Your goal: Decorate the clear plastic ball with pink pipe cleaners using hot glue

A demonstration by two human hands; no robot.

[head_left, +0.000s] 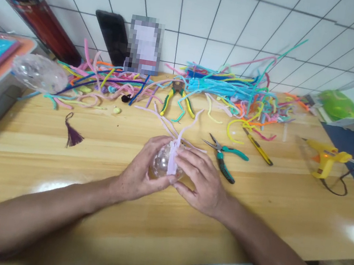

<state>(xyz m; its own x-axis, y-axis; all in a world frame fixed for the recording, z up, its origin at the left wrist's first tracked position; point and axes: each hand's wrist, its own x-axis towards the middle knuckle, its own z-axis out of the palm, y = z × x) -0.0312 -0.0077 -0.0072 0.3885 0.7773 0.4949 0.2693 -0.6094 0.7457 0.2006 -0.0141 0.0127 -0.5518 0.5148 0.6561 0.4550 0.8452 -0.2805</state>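
Note:
Between my hands, above the front part of the table, is a clear plastic ball (160, 162) with shiny reflections. A band of pale lilac pipe cleaners (173, 159) runs over its face, and one end sticks up past the top. My left hand (144, 167) is wrapped round the ball's left side, thumb below. My right hand (201, 179) presses its fingers on the lilac band from the right, its thumb near the ball's lower edge. More lilac pipe cleaners (165, 124) lie just behind the ball. The ball's underside is hidden.
Teal needle-nose pliers (224, 151), a yellow craft knife (260, 149) and a yellow glue gun (327, 158) lie to the right. Yellow-green pliers (177, 90) and heaped pipe cleaners (217, 87) line the back. A purple tassel (73, 133) and red thermos (38, 12) are left.

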